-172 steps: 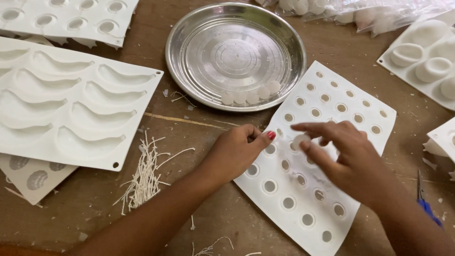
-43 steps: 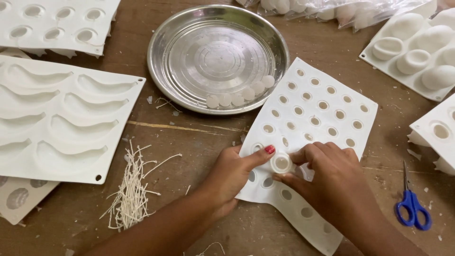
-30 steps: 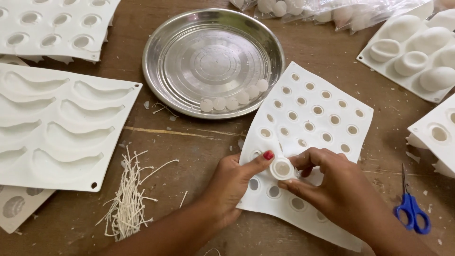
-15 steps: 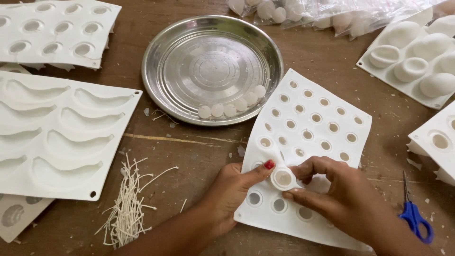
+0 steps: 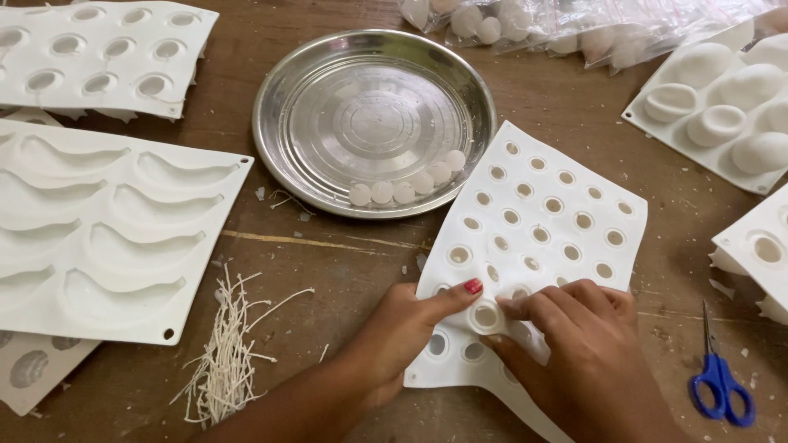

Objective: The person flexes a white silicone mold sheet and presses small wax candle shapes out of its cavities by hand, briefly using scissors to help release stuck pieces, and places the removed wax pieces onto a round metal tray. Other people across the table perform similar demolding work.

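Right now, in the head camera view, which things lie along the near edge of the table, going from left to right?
White mould with crescent cavities → bundle of pale wick strings → left hand → right hand, both pinching one cup of the white round-cavity silicone mould → blue-handled scissors.

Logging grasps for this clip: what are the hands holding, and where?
Both the left hand and right hand pinch the white round-cavity mould sheet at one raised cup near its near edge.

Both hands [image 5: 492,344] pinch a white silicone mould [image 5: 538,238] cup.
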